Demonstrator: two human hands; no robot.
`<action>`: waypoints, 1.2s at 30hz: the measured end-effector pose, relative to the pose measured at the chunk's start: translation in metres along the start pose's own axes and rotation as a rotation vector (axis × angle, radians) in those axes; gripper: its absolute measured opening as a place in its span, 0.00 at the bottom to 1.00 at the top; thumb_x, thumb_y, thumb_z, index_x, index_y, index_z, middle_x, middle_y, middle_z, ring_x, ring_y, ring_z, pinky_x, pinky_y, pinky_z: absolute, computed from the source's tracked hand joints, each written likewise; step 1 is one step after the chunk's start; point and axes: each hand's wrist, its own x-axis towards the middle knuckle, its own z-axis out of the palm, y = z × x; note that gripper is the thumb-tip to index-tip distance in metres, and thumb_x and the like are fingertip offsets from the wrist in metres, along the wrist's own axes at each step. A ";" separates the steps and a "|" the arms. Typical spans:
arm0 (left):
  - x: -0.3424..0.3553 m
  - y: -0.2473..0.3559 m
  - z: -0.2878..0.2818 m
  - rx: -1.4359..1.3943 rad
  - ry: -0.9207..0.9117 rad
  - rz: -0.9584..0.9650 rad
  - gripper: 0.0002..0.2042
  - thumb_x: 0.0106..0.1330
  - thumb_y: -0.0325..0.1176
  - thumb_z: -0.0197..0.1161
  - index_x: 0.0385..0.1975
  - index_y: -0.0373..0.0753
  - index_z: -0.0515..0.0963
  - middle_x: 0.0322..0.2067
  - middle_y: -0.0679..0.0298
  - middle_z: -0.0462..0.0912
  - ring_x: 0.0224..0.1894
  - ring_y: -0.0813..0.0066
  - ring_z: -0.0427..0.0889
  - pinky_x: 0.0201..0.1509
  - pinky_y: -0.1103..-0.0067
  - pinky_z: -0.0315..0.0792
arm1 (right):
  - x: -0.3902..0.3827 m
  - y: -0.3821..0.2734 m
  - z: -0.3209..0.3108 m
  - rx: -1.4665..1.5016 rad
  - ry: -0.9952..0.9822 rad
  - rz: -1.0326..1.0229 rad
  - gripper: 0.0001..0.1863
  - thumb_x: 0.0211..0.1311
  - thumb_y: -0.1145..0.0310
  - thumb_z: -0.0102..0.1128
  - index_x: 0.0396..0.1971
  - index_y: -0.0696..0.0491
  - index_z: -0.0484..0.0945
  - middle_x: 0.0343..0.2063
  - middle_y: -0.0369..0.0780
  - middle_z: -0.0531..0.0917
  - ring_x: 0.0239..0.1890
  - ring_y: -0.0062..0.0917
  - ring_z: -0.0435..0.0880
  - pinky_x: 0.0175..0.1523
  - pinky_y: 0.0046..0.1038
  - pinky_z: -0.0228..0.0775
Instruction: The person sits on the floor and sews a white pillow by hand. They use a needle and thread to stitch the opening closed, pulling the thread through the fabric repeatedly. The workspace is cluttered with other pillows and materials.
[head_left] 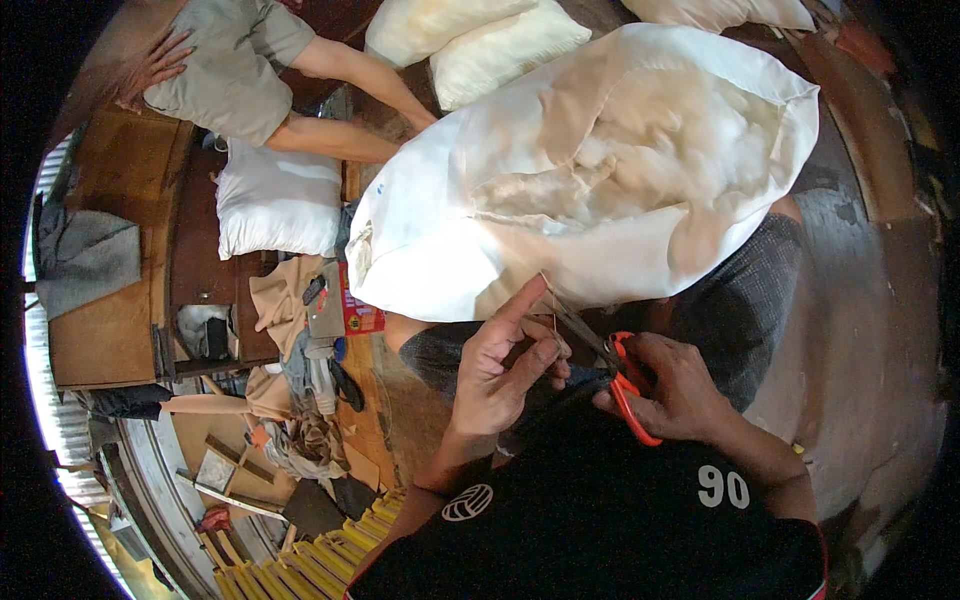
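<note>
My right hand is closed around a pair of scissors with orange-red handles. The grey blades point up and left toward the fingers of my left hand. A thin thread runs between my left index fingertip and thumb, and the thumb is bent against the other fingers. Just beyond both hands, a large white pillow cover lies across my lap. Through its wide opening shows fluffy off-white stuffing. Whether the scissor blades touch the thread, I cannot tell.
Another person's arm reaches to the cover's far left end. White pillows lie behind it, with another white pillow at left. Wooden cabinets, piled cloths and yellow slats line the left side.
</note>
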 end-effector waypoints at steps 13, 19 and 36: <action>-0.001 -0.014 0.001 0.053 0.002 0.062 0.28 0.66 0.19 0.53 0.65 0.31 0.53 0.35 0.58 0.80 0.34 0.77 0.79 0.39 0.82 0.74 | 0.002 0.007 0.004 -0.217 0.229 -0.186 0.25 0.42 0.57 0.74 0.30 0.60 0.72 0.22 0.43 0.75 0.22 0.34 0.76 0.26 0.32 0.69; -0.003 -0.016 0.000 0.247 -0.030 0.007 0.19 0.66 0.20 0.54 0.57 0.29 0.63 0.34 0.58 0.81 0.35 0.79 0.79 0.40 0.83 0.73 | -0.002 0.012 0.003 -0.290 0.221 -0.176 0.26 0.40 0.63 0.73 0.38 0.60 0.73 0.32 0.49 0.79 0.32 0.42 0.81 0.36 0.36 0.75; -0.006 -0.024 -0.002 0.134 -0.021 -0.067 0.23 0.66 0.22 0.56 0.61 0.33 0.64 0.32 0.58 0.81 0.33 0.80 0.78 0.36 0.83 0.74 | 0.004 0.015 0.007 -0.354 0.313 -0.229 0.25 0.36 0.68 0.74 0.36 0.59 0.72 0.31 0.47 0.77 0.32 0.41 0.79 0.35 0.35 0.74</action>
